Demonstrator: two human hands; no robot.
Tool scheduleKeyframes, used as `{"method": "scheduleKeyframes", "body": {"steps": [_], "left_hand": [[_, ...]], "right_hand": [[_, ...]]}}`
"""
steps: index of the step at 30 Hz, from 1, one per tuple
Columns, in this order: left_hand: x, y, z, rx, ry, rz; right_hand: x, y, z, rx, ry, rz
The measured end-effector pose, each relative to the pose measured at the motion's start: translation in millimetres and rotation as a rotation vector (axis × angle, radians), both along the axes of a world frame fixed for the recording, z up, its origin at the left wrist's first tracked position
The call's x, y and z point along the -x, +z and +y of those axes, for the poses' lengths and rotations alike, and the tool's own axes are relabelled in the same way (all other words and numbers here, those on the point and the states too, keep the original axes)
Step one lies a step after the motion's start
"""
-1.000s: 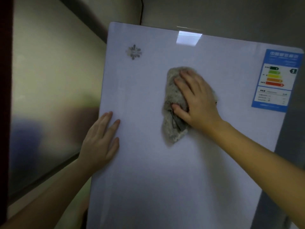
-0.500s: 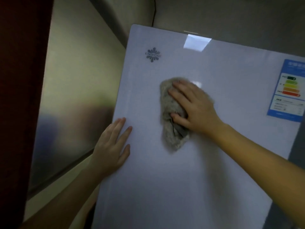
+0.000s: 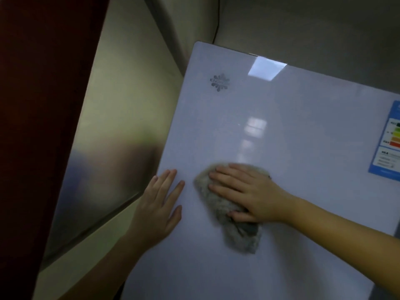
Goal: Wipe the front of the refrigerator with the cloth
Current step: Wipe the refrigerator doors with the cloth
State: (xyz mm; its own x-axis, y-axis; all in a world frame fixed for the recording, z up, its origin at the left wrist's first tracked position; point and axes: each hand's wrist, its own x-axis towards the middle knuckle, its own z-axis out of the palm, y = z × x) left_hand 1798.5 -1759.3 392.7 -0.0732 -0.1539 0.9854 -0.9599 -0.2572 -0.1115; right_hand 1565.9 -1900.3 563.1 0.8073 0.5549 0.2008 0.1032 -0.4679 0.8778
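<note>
The refrigerator's glossy white front (image 3: pixel 292 118) fills the right half of the view, tilted in the frame. A fluffy grey cloth (image 3: pixel 236 226) lies flat against the door, below its middle. My right hand (image 3: pixel 249 191) presses on the cloth with fingers spread and the thumb hooked over its lower part. My left hand (image 3: pixel 159 204) rests flat on the door near its left edge, fingers apart, a short gap left of the cloth. It holds nothing.
A snowflake logo (image 3: pixel 219 82) marks the door's upper left. A blue energy label (image 3: pixel 389 146) sits at the right edge. A shiny metal panel (image 3: pixel 112 148) stands left of the refrigerator, with a dark red surface (image 3: pixel 39 105) beyond it.
My right hand has dragged the cloth down the door and slightly toward my left hand. The view has swung left, so the refrigerator sits further right and the label is partly cut off.
</note>
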Motion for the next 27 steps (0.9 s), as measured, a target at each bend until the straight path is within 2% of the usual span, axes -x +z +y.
{"method": "scheduleKeyframes", "body": {"steps": [2, 5, 8, 11, 15, 17, 19, 24, 27], "left_hand": [[1, -1, -2, 0.006, -0.001, 0.007], [2, -2, -3, 0.002, -0.011, 0.029], [0, -2, -2, 0.004, -0.016, 0.02], [-1, -4, 0, 0.0, -0.025, 0.018], [-3, -13, 2, -0.004, -0.03, 0.014], [-5, -22, 3, -0.018, -0.039, 0.017], [-4, -29, 4, -0.028, -0.041, 0.027], [-4, -33, 5, -0.034, -0.037, 0.028], [-4, -34, 4, -0.041, -0.027, 0.028]], "right_hand": [[1, 23, -2, -0.041, 0.014, -0.111], [-6, 64, 4, -0.181, 0.039, -0.378], [-26, 77, 20, -0.293, 0.024, -0.497], [-47, 55, 35, -0.28, 0.01, -0.431], [-55, 3, 39, -0.144, -0.007, -0.17], [-52, -5, 35, -0.098, -0.015, -0.104], [-52, 6, 33, -0.122, -0.025, -0.128], [-67, 62, 48, -0.3, 0.005, -0.403], [-87, 62, 64, -0.357, -0.009, -0.445]]}}
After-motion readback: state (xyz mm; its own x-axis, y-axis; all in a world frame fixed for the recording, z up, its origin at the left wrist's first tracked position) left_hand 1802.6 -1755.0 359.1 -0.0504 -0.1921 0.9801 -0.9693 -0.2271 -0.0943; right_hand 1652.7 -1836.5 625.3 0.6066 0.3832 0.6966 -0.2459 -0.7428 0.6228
